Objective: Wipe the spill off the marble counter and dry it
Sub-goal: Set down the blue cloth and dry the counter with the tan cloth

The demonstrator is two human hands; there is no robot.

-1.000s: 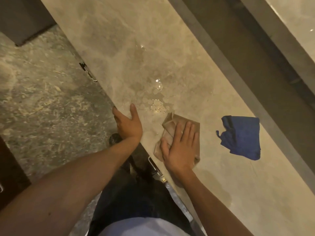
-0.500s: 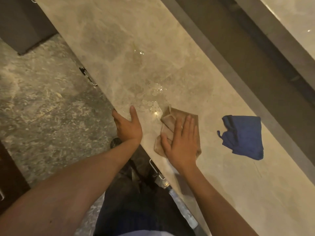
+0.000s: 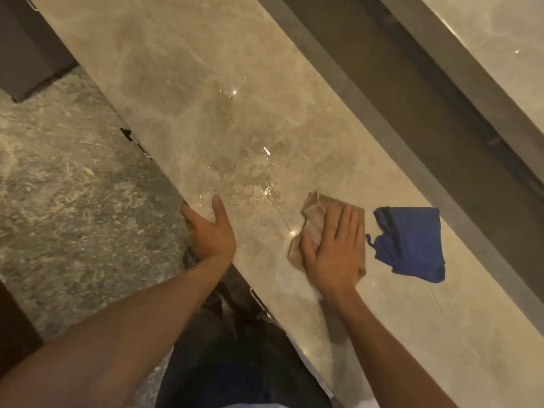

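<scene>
The beige marble counter (image 3: 176, 54) runs diagonally through the view. A spill (image 3: 250, 178) of clear beaded drops lies near its front edge, and a smaller wet patch (image 3: 228, 94) lies farther up. My right hand (image 3: 332, 251) presses flat on a folded tan cloth (image 3: 313, 210), to the right of the spill, with a thin wet streak beside it. A crumpled blue cloth (image 3: 409, 242) lies loose right next to the tan one. My left hand (image 3: 210, 231) rests on the counter's front edge, thumb on top and fingers over the side, holding nothing.
A dark raised ledge (image 3: 397, 98) borders the counter's far side, with a second marble surface (image 3: 485, 39) beyond it. Metal handles (image 3: 138, 145) stick out below the front edge. Mottled grey floor (image 3: 73, 187) lies to the left.
My right hand slid the tan cloth up toward the spill, then to the right until it nearly touches the blue cloth. My left hand stayed on the counter edge.
</scene>
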